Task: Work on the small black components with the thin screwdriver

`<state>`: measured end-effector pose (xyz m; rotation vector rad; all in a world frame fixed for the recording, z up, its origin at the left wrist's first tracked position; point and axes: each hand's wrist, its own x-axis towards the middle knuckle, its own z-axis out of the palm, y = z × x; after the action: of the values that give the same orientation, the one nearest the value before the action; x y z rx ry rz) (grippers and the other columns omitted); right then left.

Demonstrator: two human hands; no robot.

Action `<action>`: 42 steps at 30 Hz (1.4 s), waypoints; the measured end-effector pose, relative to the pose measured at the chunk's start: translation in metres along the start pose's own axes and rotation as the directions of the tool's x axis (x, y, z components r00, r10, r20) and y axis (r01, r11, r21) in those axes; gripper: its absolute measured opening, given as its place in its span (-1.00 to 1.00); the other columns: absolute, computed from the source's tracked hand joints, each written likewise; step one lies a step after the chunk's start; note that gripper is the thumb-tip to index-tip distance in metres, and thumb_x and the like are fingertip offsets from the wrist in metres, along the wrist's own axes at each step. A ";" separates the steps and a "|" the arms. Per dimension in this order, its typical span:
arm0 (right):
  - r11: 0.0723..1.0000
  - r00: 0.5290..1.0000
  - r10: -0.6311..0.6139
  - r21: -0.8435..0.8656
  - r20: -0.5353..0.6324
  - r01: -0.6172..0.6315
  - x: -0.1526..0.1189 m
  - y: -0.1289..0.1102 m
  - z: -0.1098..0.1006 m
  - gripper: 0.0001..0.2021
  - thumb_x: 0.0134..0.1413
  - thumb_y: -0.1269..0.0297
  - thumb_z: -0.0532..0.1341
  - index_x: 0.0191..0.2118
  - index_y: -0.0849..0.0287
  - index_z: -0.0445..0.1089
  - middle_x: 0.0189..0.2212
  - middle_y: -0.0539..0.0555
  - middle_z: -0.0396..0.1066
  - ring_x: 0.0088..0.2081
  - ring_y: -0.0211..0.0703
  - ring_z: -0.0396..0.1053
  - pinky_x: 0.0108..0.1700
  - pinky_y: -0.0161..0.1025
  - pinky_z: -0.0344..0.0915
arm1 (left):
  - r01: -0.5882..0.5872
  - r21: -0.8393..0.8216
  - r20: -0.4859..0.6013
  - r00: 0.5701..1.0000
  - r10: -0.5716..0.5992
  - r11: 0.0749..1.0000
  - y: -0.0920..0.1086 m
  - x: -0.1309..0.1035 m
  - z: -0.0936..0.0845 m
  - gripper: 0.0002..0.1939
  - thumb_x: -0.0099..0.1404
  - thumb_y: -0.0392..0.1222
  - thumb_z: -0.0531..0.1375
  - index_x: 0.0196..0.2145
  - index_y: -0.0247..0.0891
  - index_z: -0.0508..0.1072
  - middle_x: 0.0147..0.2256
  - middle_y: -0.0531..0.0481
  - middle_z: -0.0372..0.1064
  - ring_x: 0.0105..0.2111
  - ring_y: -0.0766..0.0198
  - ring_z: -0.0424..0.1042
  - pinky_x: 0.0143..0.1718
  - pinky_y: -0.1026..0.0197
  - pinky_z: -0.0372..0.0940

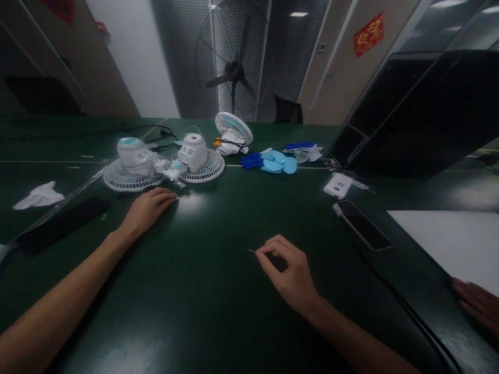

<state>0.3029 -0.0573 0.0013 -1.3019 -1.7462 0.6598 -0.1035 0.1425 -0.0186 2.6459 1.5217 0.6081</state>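
My right hand [287, 270] is over the middle of the dark green table [210, 311], thumb and forefinger pinched on a small thin pin-like piece [252, 251] that sticks out to the left. Further left, my left hand [150, 208] rests by the near edge of some white fan parts, its fingers close together; whether anything is under them is hidden. Beside it lie a fan part with a round grille [134, 179] and a second fan [195, 153], both face down. A third small fan [234, 132] leans further back.
Light blue fan blades [278, 162] and blue gloves [252, 160] lie at the back. A phone [364, 224], a white box [337, 185] and a monitor [421, 114] are right. Another person's hand [477, 306] rests at the right edge. Black case [64, 223] at left.
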 end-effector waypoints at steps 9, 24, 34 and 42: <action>1.000 1.000 0.002 -0.008 -0.005 -0.002 0.001 0.000 0.000 -0.89 0.34 0.39 0.25 -0.24 0.12 0.52 -0.26 0.05 0.46 -0.25 -0.12 0.44 -0.26 -0.19 0.36 | 0.210 -0.194 -0.273 0.926 -0.259 0.958 -0.025 -0.004 -0.005 -0.56 0.45 0.10 0.17 0.03 -0.29 0.60 0.04 -0.12 0.57 0.02 0.07 0.53 0.18 0.08 0.33; 1.000 1.000 0.006 -0.011 0.020 -0.006 0.000 0.000 0.000 -0.89 0.35 0.37 0.24 -0.22 0.11 0.52 -0.25 0.05 0.46 -0.25 -0.12 0.43 -0.26 -0.18 0.35 | 0.020 -0.042 -0.039 0.999 -0.022 0.999 -0.018 0.000 -0.002 -0.56 0.48 0.11 0.04 -0.03 -0.17 0.61 0.04 -0.20 0.53 0.00 -0.07 0.52 0.05 -0.01 0.39; 1.000 0.999 0.025 0.006 0.028 -0.025 0.001 -0.001 0.000 -0.88 0.35 0.35 0.24 -0.24 0.12 0.52 -0.26 0.06 0.46 -0.27 -0.12 0.43 -0.28 -0.19 0.35 | 0.245 -0.063 -0.137 0.958 -0.252 0.967 0.001 0.015 0.001 -0.48 0.43 0.19 0.14 0.10 -0.25 0.53 0.03 -0.25 0.55 0.00 -0.11 0.52 0.03 -0.05 0.38; 0.999 0.999 0.030 -0.011 0.020 -0.030 0.000 0.002 0.000 -0.89 0.36 0.37 0.24 -0.22 0.12 0.53 -0.24 0.05 0.46 -0.25 -0.12 0.43 -0.27 -0.19 0.37 | 0.223 -0.123 -0.131 0.962 -0.239 0.967 0.005 0.034 0.022 -0.65 0.37 -0.06 0.19 0.04 -0.22 0.55 -0.01 -0.21 0.56 -0.03 -0.07 0.54 0.03 -0.04 0.41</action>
<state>0.3037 -0.0568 -0.0007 -1.3355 -1.7518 0.6833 -0.0760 0.1721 -0.0271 2.3450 1.7493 0.8523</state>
